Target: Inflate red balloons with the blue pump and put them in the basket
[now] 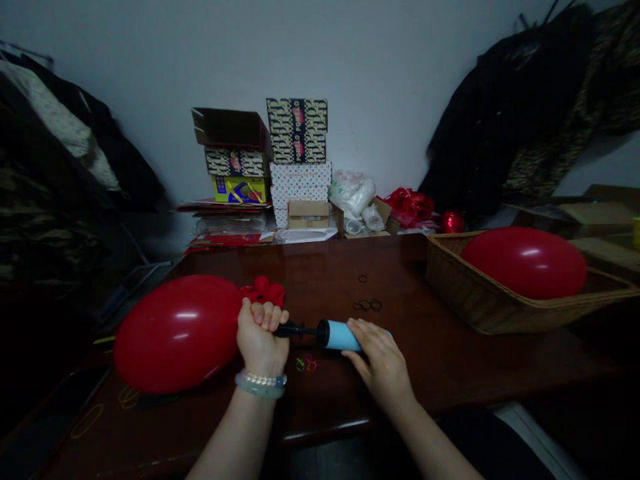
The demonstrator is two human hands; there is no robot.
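Note:
A large inflated red balloon lies to the left, its neck end running into my closed left hand. The black front end of a hand balloon pump enters the same fist from the right, so the join between neck and nozzle is hidden. Around the pump's light blue barrel my right hand is wrapped, fingers over the top and thumb beneath. Behind my left fist sits a cluster of small red deflated balloons. Just below the pump lie small green and pink rubber bands on the dark table.
A wicker basket on the right holds another inflated red balloon. Black bands and yellow rubber bands lie on the tabletop. Stacked boxes and plastic bags stand against the wall. Dark clothes hang at both sides.

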